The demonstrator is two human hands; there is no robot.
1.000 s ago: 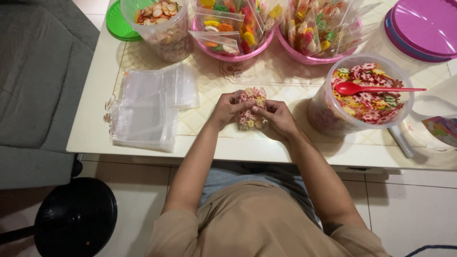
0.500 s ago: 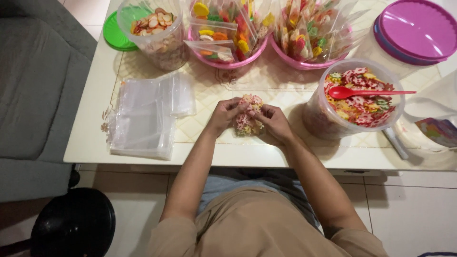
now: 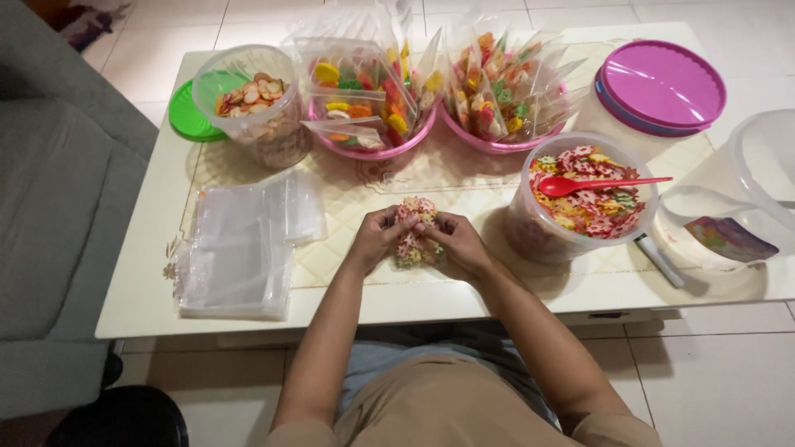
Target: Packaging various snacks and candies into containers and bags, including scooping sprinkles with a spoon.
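Seen from the head camera, a person seated at a low white table (image 3: pixel 149 273) grips a small clear bag of coloured flower-shaped snacks (image 3: pixel 411 240) with both hands, just above the near-centre of the tabletop. The left hand (image 3: pixel 377 238) has its fingers clenched on the bag's left side; the right hand (image 3: pixel 458 242) pinches it at the top and right, fingers curled around it.

To the right stands a clear round tub (image 3: pixel 580 199) filled with the same red, yellow and green pieces, a red plastic spoon (image 3: pixel 592 184) lying across its contents. At the far edge, two pink bowls (image 3: pixel 373 145) (image 3: pixel 497 141) hold upright packed bags of mixed colourful snacks. Far left, a clear jar (image 3: pixel 252 103) holds pale sliced pieces, with a green lid (image 3: pixel 186 112) beside it. A purple lid (image 3: pixel 660 84) caps a container far right. A stack of empty clear plastic bags (image 3: pixel 244 244) lies to the left of the hands.
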